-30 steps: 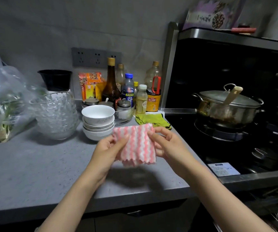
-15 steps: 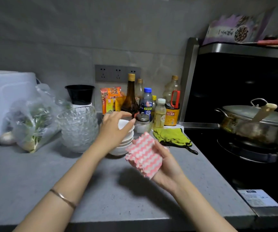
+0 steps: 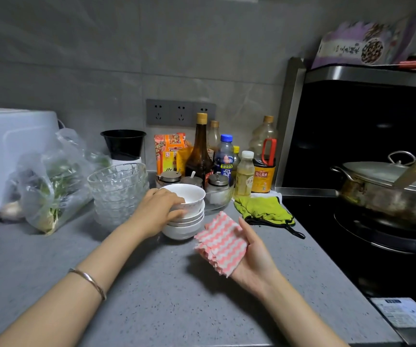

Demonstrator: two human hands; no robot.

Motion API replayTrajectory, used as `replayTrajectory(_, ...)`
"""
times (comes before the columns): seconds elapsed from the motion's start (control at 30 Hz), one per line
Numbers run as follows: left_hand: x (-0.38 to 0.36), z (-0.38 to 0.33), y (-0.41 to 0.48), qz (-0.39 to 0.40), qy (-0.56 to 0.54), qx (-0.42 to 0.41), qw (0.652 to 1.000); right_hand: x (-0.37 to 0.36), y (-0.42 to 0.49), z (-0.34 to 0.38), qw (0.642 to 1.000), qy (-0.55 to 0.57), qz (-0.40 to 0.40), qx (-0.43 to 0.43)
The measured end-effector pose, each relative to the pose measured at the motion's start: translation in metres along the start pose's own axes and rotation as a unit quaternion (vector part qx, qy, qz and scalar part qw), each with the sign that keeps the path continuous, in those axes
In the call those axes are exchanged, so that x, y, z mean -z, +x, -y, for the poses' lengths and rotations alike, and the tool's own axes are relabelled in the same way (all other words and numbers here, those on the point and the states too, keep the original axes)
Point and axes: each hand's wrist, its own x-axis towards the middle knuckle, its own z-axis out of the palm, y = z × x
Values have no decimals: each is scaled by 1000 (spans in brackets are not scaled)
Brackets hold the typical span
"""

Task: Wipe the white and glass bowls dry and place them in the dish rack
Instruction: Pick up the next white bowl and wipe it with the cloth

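Since a second ago my left hand (image 3: 160,212) has left the cloth (image 3: 220,242) and gone forward to the stacks: the glass bowls (image 3: 118,189) sit just to its left, untouched, and its fingers curl over the near rim of the top white bowl (image 3: 191,195), gripping it. Just right of that stack my right hand (image 3: 255,257) lies palm up and flat, carrying the folded cloth, so I judge a short lift rightward and toward me brings bowl to cloth; no dish rack shows.
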Motion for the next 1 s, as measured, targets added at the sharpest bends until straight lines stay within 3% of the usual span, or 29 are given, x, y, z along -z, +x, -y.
replayTrajectory(0.1,4,-6,1,-69,-108,1,992,1,-5,11,999,12,-16,45)
replayTrajectory(0.2,20,-28,-4,-104,-201,-36,973,-13,-14,32,988,-15,-44,149)
replayTrajectory(0.3,34,-67,-18,-56,-407,-73,909,-31,-26,50,943,-154,-106,274)
replayTrajectory(0.37,30,-90,-27,-46,-497,-75,863,-40,-35,51,875,-284,-124,372)
replayTrajectory(0.43,19,-109,-34,-46,-551,-63,831,-47,-45,44,764,-452,-96,450)
replayTrajectory(0.53,7,-134,-40,-73,-602,-34,795,-31,-51,31,593,-674,-76,435)
replayTrajectory(0.57,5,-142,-42,-88,-611,-9,786,-24,-52,30,554,-715,-91,417)
replayTrajectory(0.7,-9,-167,-48,-135,-653,128,734,-12,-62,35,492,-759,-115,411)
replayTrajectory(0.73,-12,-174,-50,-143,-645,141,737,-10,-64,38,504,-747,-112,419)
replayTrajectory(0.77,-14,-179,-52,-155,-642,149,735,-9,-64,44,553,-716,-111,411)
replayTrajectory(0.83,-14,-191,-56,-172,-645,168,725,-13,-65,56,694,-622,-107,345)
replayTrajectory(0.87,-13,-196,-57,-180,-644,178,722,-13,-66,58,732,-588,-114,323)
replayTrajectory(0.9,-9,-200,-59,-194,-637,189,722,-13,-69,57,730,-587,-118,329)
replayTrajectory(0.93,-6,-203,-60,-211,-622,200,727,-12,-74,52,705,-603,-121,354)
replayTrajectory(1.0,-2,-203,-60,-238,-592,224,737,-14,-84,34,620,-666,-119,398)
